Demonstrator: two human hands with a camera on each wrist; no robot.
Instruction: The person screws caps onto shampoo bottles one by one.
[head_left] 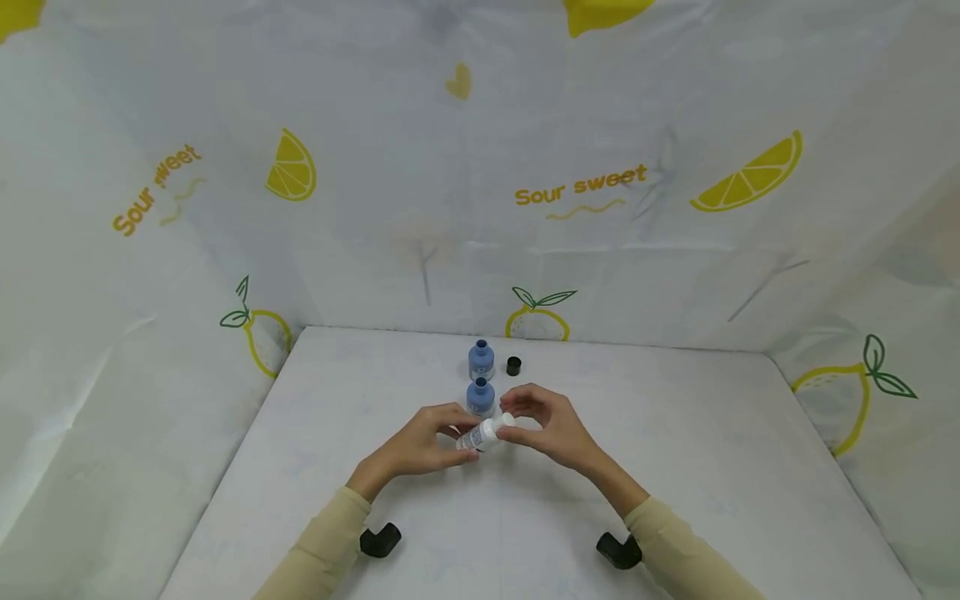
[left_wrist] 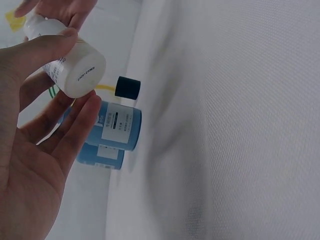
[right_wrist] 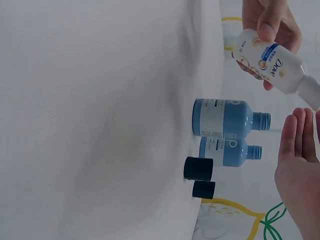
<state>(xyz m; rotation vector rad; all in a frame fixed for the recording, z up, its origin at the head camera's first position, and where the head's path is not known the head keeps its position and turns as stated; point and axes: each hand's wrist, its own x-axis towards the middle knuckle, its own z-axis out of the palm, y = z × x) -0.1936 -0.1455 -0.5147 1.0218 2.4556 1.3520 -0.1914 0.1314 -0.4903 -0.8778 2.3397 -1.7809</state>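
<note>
My left hand [head_left: 431,442] holds a small white Dove bottle [head_left: 480,436] tilted above the table, thumb on one side and fingers on the other. The bottle's printed base [left_wrist: 86,80] faces the left wrist view; its label shows in the right wrist view. At the bottle's white cap [right_wrist: 310,92] is my right hand [head_left: 551,425], thumb and forefinger about the cap. Its other fingers [right_wrist: 295,130] stretch out beside it; part of the grip lies outside the right wrist view. Just beyond stand two uncapped blue bottles [right_wrist: 225,118], one behind the other.
Two black caps, a nearer one [right_wrist: 198,169] and a farther one [right_wrist: 204,190], rest on the table beside the blue bottles. A white cloth with lemon prints [head_left: 480,208] hangs behind the white table [head_left: 675,433]. Black curved pieces [head_left: 380,540] show by the sleeves.
</note>
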